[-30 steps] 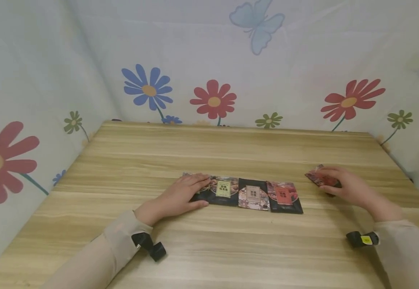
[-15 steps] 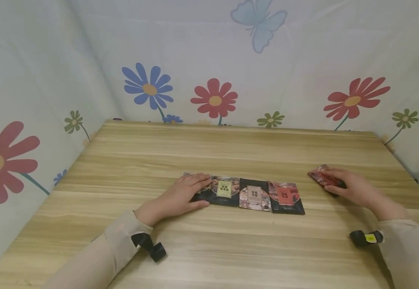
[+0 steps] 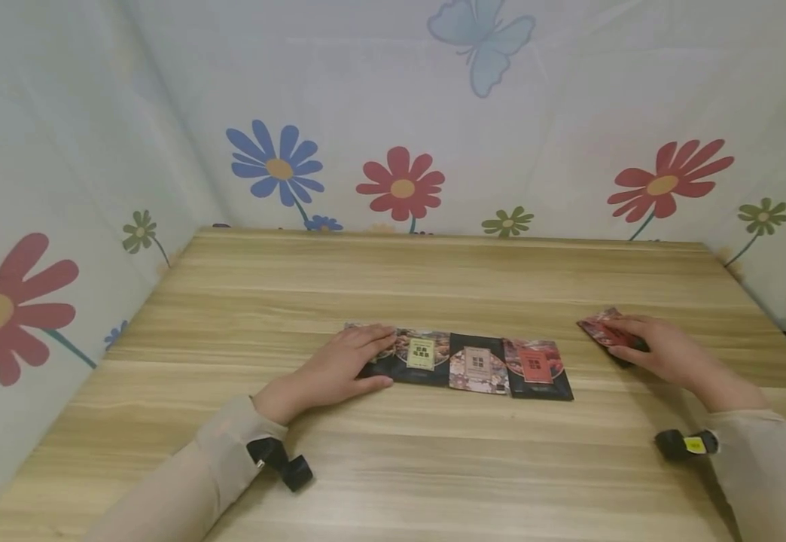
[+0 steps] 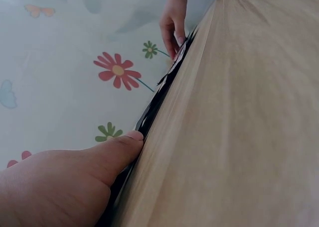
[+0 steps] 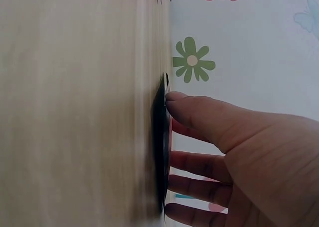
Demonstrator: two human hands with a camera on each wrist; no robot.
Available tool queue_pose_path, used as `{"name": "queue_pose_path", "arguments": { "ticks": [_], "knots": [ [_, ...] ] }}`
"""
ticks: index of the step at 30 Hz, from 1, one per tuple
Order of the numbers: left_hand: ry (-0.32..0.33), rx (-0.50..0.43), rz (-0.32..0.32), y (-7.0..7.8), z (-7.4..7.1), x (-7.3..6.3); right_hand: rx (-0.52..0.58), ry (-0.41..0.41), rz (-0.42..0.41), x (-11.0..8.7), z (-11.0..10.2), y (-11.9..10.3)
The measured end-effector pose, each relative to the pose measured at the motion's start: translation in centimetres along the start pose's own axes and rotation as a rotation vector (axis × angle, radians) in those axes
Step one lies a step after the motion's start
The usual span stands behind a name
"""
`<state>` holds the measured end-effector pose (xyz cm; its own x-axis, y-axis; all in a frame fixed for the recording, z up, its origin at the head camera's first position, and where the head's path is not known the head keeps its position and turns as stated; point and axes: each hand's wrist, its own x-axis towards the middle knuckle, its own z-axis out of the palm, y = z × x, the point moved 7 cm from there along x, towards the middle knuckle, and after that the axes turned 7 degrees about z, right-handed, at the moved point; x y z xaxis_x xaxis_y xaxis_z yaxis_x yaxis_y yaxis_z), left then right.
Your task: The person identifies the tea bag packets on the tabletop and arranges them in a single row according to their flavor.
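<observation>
My left hand (image 3: 342,369) lies with its fingers over the leftmost packet (image 3: 382,365) of a flat row, covering most of it. Its thumb (image 4: 127,145) rests by the row's near edge. Rightward follow a black packet with a yellow-green label (image 3: 421,355), one with a pink label (image 3: 477,364) and one with a red label (image 3: 537,366). Off to the right, my right hand (image 3: 664,354) touches a separate red and black packet (image 3: 599,325), turned at an angle. The thumb and fingertips (image 5: 178,100) meet its upper face, fingers spread; part of it is hidden beneath them.
The wood-grain table (image 3: 434,459) reaches back to a white cloth (image 3: 339,90) printed with flowers and a butterfly. More cloth hangs at the left and right sides. A black strap with a small device (image 3: 281,463) is on each wrist.
The right hand and its packet have shifted very slightly to the right in the head view, which itself has moved a little. My left hand and the row stay put.
</observation>
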<state>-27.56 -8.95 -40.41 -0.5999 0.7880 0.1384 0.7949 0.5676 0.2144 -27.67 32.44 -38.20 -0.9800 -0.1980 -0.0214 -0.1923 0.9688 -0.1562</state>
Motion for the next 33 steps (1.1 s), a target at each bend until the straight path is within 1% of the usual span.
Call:
{"name": "queue_pose_path", "arguments": {
  "ticks": [7, 15, 22, 27, 33],
  "knots": [
    [-0.003, -0.007, -0.003, 0.0, 0.2, 0.0, -0.054, 0.031, 0.002, -0.2, 0.0, -0.5],
    [-0.011, -0.01, -0.015, -0.2, 0.4, 0.1, -0.062, 0.006, 0.048, -0.3, 0.1, -1.1],
    [-0.003, -0.003, -0.006, -0.3, 0.4, 0.1, -0.071, -0.017, 0.046, -0.3, -0.1, -1.8],
    [0.006, 0.012, 0.003, -0.3, 0.5, 0.1, -0.088, -0.035, 0.058, -0.3, 0.0, -2.2],
    [0.002, 0.004, 0.001, -0.3, 0.6, 0.1, -0.089, -0.034, 0.057, -0.4, 0.1, -2.5]
  ]
}}
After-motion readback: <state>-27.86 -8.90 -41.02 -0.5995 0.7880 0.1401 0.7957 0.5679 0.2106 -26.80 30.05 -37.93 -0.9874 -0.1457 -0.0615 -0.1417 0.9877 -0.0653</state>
